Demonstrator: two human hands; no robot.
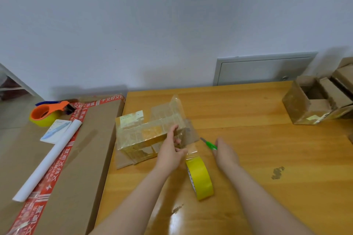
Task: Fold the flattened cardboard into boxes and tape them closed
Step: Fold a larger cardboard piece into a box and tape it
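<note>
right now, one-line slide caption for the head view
Left hand pinches a tape strip at the box end, right hand at the scissors, roll upright between the arms.

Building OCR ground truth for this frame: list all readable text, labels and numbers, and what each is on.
"又好又便宜": white characters repeated along the red printed tape on the large brown carton, at the left.
Smaller print on that tape: too blurred to read.
Pale label on the small taped box: print unreadable.
White card on the carton: too small to read.
Marks on the yellow tape roll core edge: unreadable.
</note>
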